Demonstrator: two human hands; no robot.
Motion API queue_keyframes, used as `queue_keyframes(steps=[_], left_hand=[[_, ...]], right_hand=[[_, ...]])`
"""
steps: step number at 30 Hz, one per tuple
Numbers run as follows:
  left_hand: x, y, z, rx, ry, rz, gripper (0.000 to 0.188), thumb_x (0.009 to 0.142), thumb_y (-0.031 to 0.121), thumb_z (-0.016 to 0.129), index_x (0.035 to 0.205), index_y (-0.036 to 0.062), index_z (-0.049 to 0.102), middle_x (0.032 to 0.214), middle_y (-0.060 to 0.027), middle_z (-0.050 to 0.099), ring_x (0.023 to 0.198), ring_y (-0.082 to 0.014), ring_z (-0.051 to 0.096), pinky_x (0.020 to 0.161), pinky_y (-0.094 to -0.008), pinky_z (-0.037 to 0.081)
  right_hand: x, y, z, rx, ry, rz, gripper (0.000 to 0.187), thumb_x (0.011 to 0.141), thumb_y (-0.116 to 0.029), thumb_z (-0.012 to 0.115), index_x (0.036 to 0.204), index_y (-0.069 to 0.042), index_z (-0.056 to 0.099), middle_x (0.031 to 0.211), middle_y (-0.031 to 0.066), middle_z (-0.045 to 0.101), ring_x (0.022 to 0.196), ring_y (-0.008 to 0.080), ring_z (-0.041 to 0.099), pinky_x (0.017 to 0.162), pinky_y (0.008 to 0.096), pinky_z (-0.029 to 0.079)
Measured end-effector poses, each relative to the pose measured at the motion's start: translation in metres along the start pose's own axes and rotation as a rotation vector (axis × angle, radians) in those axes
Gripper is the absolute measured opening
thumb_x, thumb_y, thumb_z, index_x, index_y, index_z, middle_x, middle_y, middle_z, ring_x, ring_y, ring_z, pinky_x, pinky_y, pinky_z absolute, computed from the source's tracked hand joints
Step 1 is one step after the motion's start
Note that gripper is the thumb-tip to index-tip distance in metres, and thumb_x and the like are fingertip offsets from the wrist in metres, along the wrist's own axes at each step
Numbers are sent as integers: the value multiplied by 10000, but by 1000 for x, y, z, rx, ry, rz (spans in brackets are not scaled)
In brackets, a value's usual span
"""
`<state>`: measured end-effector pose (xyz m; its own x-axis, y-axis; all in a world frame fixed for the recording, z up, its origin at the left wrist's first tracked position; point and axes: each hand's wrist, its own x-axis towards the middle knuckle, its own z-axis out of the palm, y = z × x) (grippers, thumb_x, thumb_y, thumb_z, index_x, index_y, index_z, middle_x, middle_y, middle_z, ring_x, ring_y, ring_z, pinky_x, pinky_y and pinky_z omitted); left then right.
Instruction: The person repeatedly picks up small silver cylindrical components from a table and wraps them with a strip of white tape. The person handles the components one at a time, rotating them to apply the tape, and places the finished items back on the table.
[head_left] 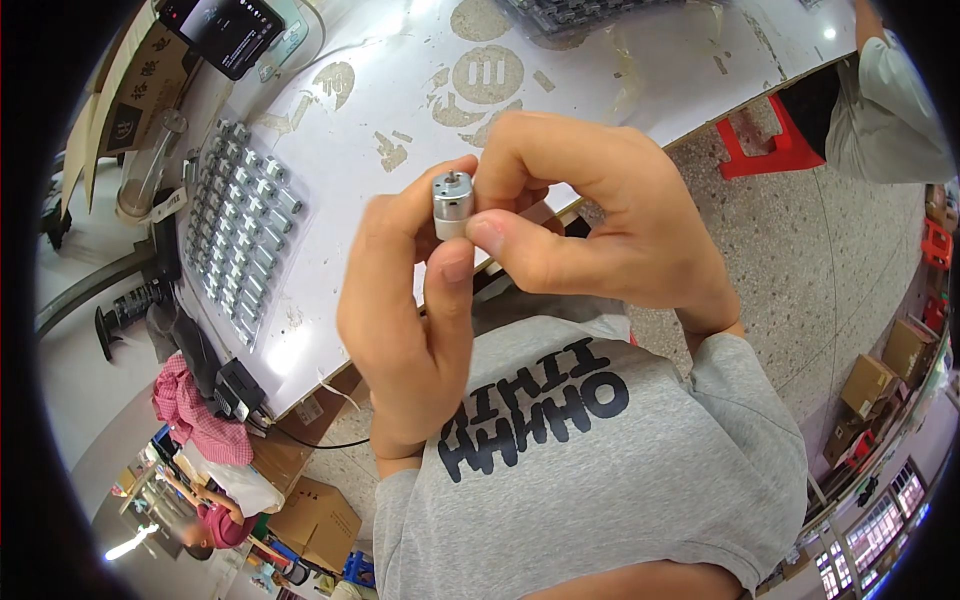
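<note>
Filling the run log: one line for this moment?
left hand: holds small motor | right hand: pinches it | tray of motors: on table

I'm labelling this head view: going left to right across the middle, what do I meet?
Tray of small metal parts → left hand → small silver motor held by both hands → right hand → red stool → another person's sleeve.

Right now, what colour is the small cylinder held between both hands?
Shiny silver metal; the small cylinder has a darker end with a thin shaft, seen best in the head view.
</note>
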<state>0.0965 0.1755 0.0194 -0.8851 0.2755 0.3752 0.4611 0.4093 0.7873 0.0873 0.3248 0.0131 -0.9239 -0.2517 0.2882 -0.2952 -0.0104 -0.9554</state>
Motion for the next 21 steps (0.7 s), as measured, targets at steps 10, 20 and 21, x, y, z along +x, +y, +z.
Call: queue_keyframes(steps=[10, 20, 21], left_hand=[[0, -13, -26, -260, -248, -105, 192, 633, 99, 612, 804, 18, 577, 662, -61, 555, 575, -133, 544, 526, -239, 464], [-37, -41, -21, -882, -245, -539, 119, 763, 90, 485, 810, 9, 558, 717, -22, 552, 621, -75, 520, 539, -193, 448], [-38, -43, -21, -996, -230, -610, 128, 790, 105, 469, 816, 7, 549, 726, -18, 543, 615, -70, 512, 535, -192, 444]], right_hand=[[-11, -20, 15, -563, -100, -283, 215, 610, 98, 585, 803, 19, 531, 643, 82, 472, 575, 227, 439, 476, 295, 343], [-22, -1, 55, -818, -292, -701, 223, 547, -63, 617, 746, -12, 531, 623, 31, 490, 592, 203, 449, 486, 268, 352], [-23, -1, 57, -754, -393, -733, 214, 543, -106, 608, 724, -22, 533, 622, 22, 490, 598, 199, 453, 486, 263, 355]])
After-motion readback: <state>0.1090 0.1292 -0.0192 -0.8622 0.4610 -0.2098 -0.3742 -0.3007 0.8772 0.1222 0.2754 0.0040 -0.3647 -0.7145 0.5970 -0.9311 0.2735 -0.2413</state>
